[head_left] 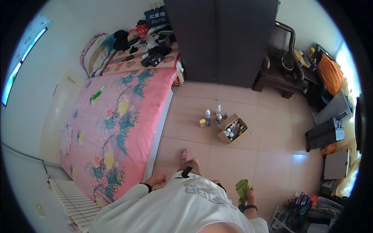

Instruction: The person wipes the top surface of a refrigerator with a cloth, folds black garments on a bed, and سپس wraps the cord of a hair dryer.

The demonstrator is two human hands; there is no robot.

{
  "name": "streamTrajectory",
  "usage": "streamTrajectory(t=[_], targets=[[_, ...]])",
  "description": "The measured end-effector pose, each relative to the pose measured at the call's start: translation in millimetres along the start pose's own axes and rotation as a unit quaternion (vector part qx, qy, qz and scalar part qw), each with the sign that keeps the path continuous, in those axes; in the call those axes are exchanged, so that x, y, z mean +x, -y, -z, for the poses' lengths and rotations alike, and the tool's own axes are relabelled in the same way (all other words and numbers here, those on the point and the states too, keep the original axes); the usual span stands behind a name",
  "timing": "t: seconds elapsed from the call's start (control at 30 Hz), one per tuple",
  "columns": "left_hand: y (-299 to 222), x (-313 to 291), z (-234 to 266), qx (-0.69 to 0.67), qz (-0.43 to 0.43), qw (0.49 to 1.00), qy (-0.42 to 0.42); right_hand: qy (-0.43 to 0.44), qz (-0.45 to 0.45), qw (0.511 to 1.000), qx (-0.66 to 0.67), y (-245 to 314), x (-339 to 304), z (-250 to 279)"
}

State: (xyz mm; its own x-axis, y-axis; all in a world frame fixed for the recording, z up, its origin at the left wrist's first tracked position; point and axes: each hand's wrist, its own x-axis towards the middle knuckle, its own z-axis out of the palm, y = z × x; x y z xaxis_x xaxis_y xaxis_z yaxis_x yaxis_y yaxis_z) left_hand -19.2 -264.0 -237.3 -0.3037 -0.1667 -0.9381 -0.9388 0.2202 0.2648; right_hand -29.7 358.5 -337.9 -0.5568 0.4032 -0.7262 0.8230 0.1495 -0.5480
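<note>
My right hand [250, 194] is closed around a green cloth [243, 187], which bunches up above the fingers at my right side. My left hand [157, 179] hangs beside the pink bed with nothing visible in it, its fingers loosely bent and not pressed together. On the tiled floor ahead stands an open cardboard box [244, 134] full of bottles and jars. Just left of it are a white spray bottle [218, 109], a white-capped bottle [208, 114], a jar with a yellow label [202, 123] and other small containers. Both hands are well away from them.
A bed with a floral pink sheet [132, 136] runs along my left, a green item [99, 92] lying on it. Bags and clothes are heaped at its far end. A dark wardrobe [221, 42] stands ahead. At right are a wooden chair [279, 73], a dark suitcase [325, 134] and piled belongings.
</note>
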Motion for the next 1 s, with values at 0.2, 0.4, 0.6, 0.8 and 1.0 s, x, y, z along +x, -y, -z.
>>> streamTrajectory(t=[0.2,0.4,0.6,0.8,1.0], targets=[[15,-24,62,-0.021,0.046,0.995,0.083,0.045,0.046,0.996,0.059,108,-3,-30],[-40,20,127,-0.137,0.034,0.987,0.08,0.129,0.035,0.965,-0.225,158,-18,-111],[-83,69,210,-0.138,-0.09,0.986,-0.014,0.15,0.083,0.9,-0.4,283,-62,-185],[-6,214,319,0.423,-0.165,0.881,-0.133,0.124,0.154,0.911,-0.361,413,-55,-229],[-122,177,302,0.107,-0.105,0.97,-0.192,0.096,0.194,0.901,-0.376,412,10,-230]])
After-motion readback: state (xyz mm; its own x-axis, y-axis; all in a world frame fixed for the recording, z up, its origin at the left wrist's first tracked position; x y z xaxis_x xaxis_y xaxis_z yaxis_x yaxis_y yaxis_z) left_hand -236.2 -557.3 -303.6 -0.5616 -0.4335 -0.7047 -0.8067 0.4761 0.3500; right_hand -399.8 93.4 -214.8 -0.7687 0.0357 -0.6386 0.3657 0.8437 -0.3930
